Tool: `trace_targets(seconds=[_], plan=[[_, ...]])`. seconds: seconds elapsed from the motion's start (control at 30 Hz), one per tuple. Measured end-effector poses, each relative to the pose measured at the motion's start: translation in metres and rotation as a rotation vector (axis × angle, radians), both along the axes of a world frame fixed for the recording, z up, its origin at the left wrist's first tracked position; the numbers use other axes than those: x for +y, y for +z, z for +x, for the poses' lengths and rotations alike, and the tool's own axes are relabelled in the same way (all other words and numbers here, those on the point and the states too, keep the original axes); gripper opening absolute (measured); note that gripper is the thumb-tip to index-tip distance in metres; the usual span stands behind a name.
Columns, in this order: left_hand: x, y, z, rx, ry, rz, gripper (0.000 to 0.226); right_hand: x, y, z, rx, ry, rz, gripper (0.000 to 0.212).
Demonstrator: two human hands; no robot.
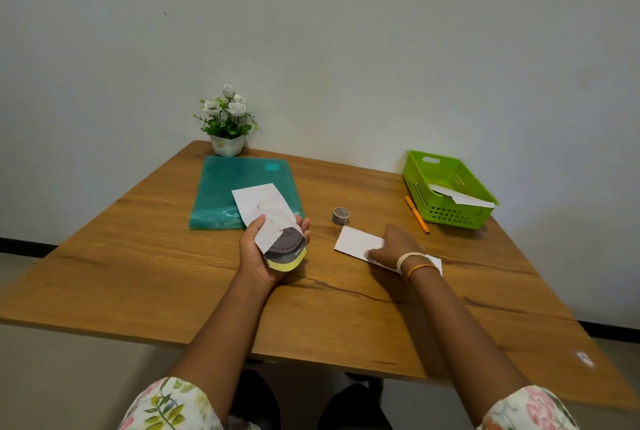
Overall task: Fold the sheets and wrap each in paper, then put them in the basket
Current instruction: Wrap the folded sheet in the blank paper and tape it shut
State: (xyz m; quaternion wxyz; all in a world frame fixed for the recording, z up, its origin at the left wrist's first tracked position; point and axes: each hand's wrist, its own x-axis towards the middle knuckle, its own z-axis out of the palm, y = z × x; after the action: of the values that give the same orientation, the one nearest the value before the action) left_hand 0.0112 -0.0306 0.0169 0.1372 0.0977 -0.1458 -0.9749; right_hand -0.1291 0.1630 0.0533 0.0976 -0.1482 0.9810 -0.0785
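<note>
My left hand (258, 256) holds a curled paper wrap (273, 225) above the table, white on one side with a grey and yellow printed end showing. My right hand (393, 246) rests palm down on a folded white sheet (356, 242) lying flat on the wooden table (138, 277). Its fingers curl at the sheet's near edge. A green plastic basket (446, 213) stands at the far right with white paper (464, 199) inside it.
A teal plastic folder (221, 194) lies at the back left, partly behind the held paper. A small roll of tape (341, 215) sits mid-table. An orange pen (417, 215) lies beside the basket. A potted white flower (227, 125) stands by the wall.
</note>
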Motion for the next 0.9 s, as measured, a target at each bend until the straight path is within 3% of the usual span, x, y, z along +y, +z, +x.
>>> trace_targets(seconds=[0.13, 0.27, 0.37, 0.43, 0.53, 0.63, 0.73, 0.9], plan=[[0.0, 0.0, 0.002, 0.031, 0.013, 0.007, 0.054, 0.003, 0.001, -0.005, -0.036, 0.055, 0.088, 0.067], [-0.003, -0.001, 0.001, 0.037, 0.045, 0.021, 0.057, 0.002, 0.002, 0.007, -0.155, 0.027, -0.036, 0.067], [-0.005, -0.004, 0.0, 0.043, 0.053, 0.025, 0.063, -0.001, 0.002, 0.016, -0.136, 0.067, -0.092, 0.074], [-0.006, -0.005, -0.002, 0.045, 0.064, 0.024, 0.065, -0.004, 0.005, 0.022, -0.139, 0.104, -0.171, 0.059], [-0.008, -0.007, -0.005, 0.042, 0.091, 0.037, 0.065, -0.005, 0.015, 0.033, -0.352, 0.063, -0.465, 0.024], [-0.009, -0.009, -0.006, 0.051, 0.113, 0.024, 0.062, -0.002, 0.032, 0.048, -0.642, 0.022, -0.711, 0.02], [-0.009, -0.009, -0.006, 0.058, 0.125, 0.005, 0.062, 0.003, 0.047, 0.057, -0.794, 0.138, -0.702, 0.021], [-0.009, -0.012, -0.005, 0.049, 0.065, -0.015, 0.082, -0.002, 0.047, 0.073, -1.019, 0.241, -0.615, 0.02]])
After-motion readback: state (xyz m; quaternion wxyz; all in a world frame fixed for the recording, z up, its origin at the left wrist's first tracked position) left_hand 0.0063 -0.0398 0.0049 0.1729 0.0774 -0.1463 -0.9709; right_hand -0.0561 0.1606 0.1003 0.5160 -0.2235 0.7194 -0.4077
